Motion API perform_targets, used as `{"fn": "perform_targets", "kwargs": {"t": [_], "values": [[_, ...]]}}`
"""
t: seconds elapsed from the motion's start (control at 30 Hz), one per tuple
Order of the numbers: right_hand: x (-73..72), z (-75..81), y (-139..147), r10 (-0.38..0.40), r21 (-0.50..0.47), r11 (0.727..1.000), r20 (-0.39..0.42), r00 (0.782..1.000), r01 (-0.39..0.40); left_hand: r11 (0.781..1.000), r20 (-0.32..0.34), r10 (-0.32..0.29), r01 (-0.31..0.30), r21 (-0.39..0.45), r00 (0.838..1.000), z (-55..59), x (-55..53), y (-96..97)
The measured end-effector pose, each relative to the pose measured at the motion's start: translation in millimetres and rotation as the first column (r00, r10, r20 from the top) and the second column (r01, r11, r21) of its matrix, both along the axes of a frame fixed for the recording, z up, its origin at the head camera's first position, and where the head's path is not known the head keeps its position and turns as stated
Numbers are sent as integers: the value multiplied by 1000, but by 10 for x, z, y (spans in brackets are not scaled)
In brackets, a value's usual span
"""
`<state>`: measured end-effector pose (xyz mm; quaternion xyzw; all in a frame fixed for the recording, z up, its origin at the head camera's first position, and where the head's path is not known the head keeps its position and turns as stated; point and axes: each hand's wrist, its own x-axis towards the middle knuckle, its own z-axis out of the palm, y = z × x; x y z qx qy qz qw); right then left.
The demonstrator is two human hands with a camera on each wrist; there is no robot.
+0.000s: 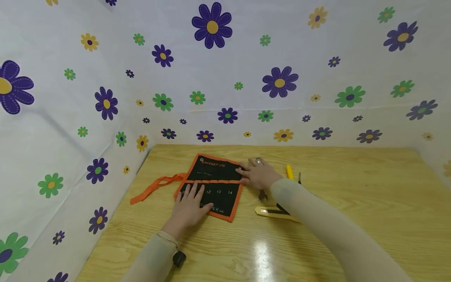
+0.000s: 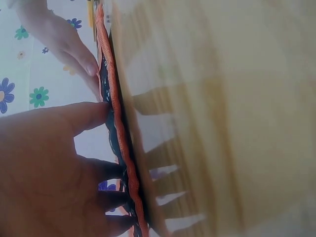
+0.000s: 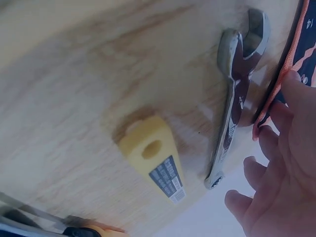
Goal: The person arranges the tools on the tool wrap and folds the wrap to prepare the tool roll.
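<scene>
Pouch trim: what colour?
Orange; the trim edges the dark pouch. Head view shows it best.

Left arm (image 1: 151,254) and right arm (image 1: 327,227) outstretched, left fingers (image 1: 192,192) and right fingers (image 1: 244,172) spread.

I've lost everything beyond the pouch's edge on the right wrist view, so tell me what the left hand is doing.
Observer: The left hand rests with fingers spread on the lower half of the pouch.
Operator: Read me the printed numbers I'm missing. I only get 14.
Observer: In the head view, 12 and 13 are printed to the left of that 14.
Operator: Now report on the pouch's far side.
Observer: An orange strap trails from its left edge onto the table.
</scene>
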<state>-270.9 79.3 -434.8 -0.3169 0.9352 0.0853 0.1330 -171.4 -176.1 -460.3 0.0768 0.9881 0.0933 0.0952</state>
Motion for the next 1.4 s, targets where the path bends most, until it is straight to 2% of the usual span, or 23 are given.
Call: {"fn": "perform_targets", "kwargs": {"t": [0.23,0.4,0.7,0.9,1.13,1.27,1.4], "values": [[107,-26,23,4,-6,1000,-3,1000,-4,1000,8,13,-12,-18,1000,-14,-65,-48],[154,-58,53,14,-13,1000,24,1000,-14,999,17,24,-24,-32,1000,5,-101,-70],[335,10,99,69,-18,997,17,997,-68,999,22,28,-27,-45,999,19,-179,-98],[475,13,134,98,-45,994,16,995,-97,998,5,15,-15,-56,1000,2,-251,-128],[595,-5,139,145,-23,989,9,989,-145,996,-28,10,-13,-87,1000,-22,-338,-151],[664,-32,152,163,-51,985,13,987,-162,994,-32,5,-8,-109,999,-14,-382,-154],[732,-28,160,178,-105,979,54,982,-172,990,-39,-12,7,-139,999,5,-416,-159]]}}
